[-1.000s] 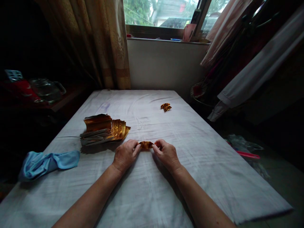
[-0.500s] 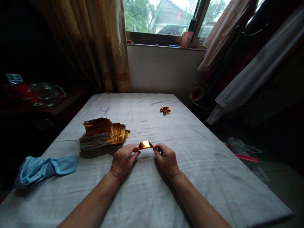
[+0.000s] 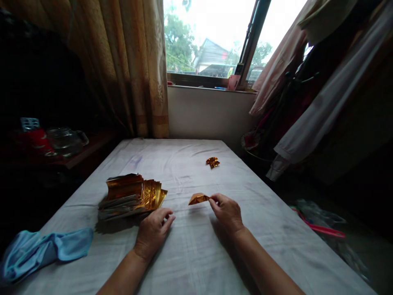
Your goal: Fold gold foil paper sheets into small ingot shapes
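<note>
Gold piece (image 3: 198,198): folded foil with a flat top and pointed ends, its right end pinched by the right hand (image 3: 227,212), its left end free; a shadow lies beneath it on the sheet (image 3: 187,262).
Right hand: thumb and forefinger closed on that one tip.
Left hand (image 3: 153,230): holding nothing, thumb and forefinger parted, just in front of the stack (image 3: 125,190).
Stack: gold and grey sheets piled unevenly, the right-hand ones fanned out, left of the gold piece.
Pair (image 3: 215,164): two small gold folded pieces, touching, farther off than the gold piece and slightly to its right.
Blue cloth (image 3: 52,250): crumpled, near the sheet's left edge.
Jug (image 3: 65,141): clear, with a handle, on a dark surface at the left.
Window (image 3: 202,53): beyond the sheet, a pink cup (image 3: 233,82) on its sill, a curtain (image 3: 147,82) to its left.
</note>
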The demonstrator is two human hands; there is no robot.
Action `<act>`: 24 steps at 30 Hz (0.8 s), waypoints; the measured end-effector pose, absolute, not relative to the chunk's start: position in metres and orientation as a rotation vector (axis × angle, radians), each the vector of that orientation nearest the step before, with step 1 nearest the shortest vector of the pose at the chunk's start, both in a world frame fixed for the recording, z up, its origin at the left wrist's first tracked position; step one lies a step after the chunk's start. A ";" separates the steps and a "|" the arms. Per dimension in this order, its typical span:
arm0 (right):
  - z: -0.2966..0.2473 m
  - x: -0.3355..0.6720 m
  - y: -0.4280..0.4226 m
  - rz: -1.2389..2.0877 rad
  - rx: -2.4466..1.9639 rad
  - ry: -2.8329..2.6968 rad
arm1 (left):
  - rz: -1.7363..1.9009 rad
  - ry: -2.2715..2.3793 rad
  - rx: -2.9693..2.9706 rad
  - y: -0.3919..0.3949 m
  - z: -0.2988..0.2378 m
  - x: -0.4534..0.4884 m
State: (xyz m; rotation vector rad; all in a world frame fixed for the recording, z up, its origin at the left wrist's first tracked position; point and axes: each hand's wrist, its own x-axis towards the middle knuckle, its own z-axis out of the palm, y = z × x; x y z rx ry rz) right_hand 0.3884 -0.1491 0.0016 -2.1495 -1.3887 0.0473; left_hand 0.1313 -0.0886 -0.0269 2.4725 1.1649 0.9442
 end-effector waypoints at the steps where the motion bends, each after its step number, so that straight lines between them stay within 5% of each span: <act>1: 0.004 0.399 -0.142 0.044 -2.189 -1.340 | 0.964 1.163 2.453 -0.086 -0.027 0.130; 10: 0.008 0.498 -0.083 0.020 -2.425 -0.974 | 1.202 1.054 2.551 -0.084 -0.029 0.129; 24: -0.019 0.540 -0.018 0.068 -2.488 -0.951 | 1.102 1.084 2.634 -0.077 -0.033 0.128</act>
